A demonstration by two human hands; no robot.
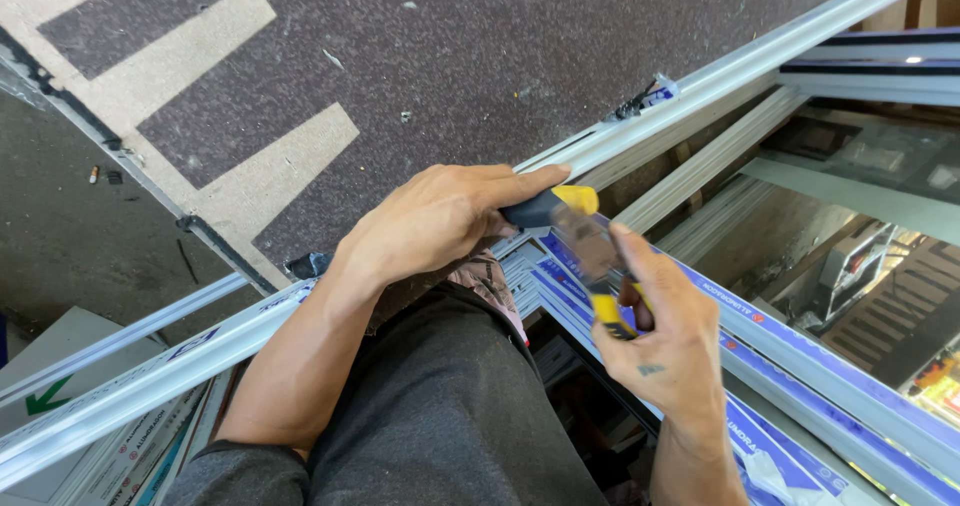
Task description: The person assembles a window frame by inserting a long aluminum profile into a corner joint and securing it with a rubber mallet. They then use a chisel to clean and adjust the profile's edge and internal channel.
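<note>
My left hand (440, 216) is closed around the black and yellow end of a hand tool (562, 204), with the index finger stretched along it. My right hand (672, 338) holds a second yellow and black piece (610, 313) between thumb and fingers. A blurred brownish part (588, 250) lies between the two hands, and I cannot tell whether it all belongs to one tool. Both hands hover over the corner of an aluminium frame (690, 91) whose profiles carry blue protective film (800, 351). My knee in grey trousers (440, 406) is below them.
Purple-grey carpet with pale stripes (250, 76) covers the floor beyond the frame. More aluminium profiles (130, 386) run along the lower left over printed cardboard. Stacked frames and glass (860, 156) fill the right side. Small debris lies on the carpet.
</note>
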